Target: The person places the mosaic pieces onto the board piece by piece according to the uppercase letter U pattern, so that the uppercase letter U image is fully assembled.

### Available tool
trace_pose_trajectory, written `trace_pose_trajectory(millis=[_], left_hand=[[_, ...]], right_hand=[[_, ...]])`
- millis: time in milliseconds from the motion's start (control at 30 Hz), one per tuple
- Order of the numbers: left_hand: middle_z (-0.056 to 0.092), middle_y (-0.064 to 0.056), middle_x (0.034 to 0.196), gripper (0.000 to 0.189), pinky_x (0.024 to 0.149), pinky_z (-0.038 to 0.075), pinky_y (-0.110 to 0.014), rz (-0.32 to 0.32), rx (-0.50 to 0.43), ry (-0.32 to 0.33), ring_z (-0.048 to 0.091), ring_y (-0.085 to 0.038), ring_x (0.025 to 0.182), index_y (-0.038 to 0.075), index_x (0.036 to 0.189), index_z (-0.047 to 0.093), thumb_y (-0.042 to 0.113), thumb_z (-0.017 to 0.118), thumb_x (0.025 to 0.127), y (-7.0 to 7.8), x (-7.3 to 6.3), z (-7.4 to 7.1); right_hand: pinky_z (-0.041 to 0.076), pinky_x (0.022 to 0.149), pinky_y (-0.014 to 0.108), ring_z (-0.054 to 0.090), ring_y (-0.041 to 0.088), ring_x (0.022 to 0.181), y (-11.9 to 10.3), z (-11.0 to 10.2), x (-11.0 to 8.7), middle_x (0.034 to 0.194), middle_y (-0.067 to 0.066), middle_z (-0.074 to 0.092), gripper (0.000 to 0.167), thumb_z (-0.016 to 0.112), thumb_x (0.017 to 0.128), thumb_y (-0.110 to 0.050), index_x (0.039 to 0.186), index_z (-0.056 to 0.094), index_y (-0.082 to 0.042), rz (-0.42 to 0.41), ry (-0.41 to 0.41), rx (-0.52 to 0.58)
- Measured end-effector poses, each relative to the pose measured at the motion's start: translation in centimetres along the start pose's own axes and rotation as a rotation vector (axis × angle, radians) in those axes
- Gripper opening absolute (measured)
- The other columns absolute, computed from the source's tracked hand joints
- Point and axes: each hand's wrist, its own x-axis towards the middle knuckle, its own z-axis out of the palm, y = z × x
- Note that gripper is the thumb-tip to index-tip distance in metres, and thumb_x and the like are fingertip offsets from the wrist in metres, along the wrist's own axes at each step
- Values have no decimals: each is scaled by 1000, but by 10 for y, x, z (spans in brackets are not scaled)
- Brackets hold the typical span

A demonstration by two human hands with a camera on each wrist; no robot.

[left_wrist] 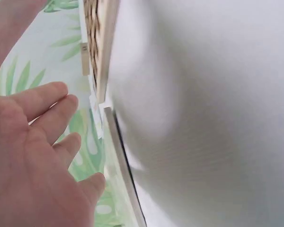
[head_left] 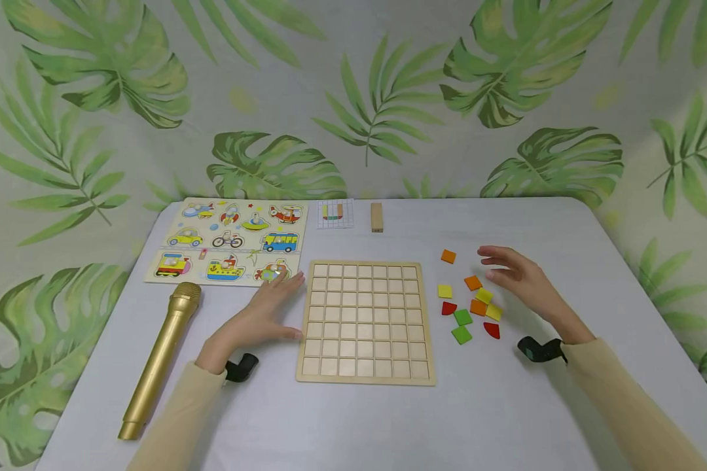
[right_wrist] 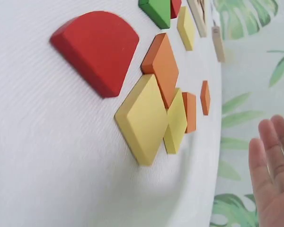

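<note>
The left hand spreads wide, empty, beside the wooden grid board; the right hand, loosely extended and empty, hovers beside the scattered coloured tiles, which look light, stiff and smooth, probably best pinched by opposite edges

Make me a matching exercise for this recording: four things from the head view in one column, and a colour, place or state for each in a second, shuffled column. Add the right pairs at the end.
Things
1. Grid board
2. Coloured tiles
3. Microphone
4. Wooden block

Descriptions
A. Gold, lying on the left side of the table
B. Plain wood, near the table's far edge
C. Around mid-table, its cells all bare
D. Loose pieces in red, orange, yellow and green

Right pairs
1-C
2-D
3-A
4-B
</note>
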Motion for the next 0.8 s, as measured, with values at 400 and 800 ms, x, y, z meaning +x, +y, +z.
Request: trace_pose_trajectory(millis=[400,800], left_hand=[[21,-6,157,110,108,-7,-58,10,88,-77,0,-34,144,8,151,29,53,80,65,5,-5,12],[23,-5,157,110,106,-8,-60,-27,176,-63,2,-34,144,8,151,29,52,80,64,11,-6,17]], right_hand=[[43,89,17,56,26,113,0,13,14,130,20,53,41,56,97,-10,133,45,7,47,-119,224],[47,85,22,57,23,107,4,31,24,121,25,57,32,63,93,-9,121,55,4,97,-227,223]])
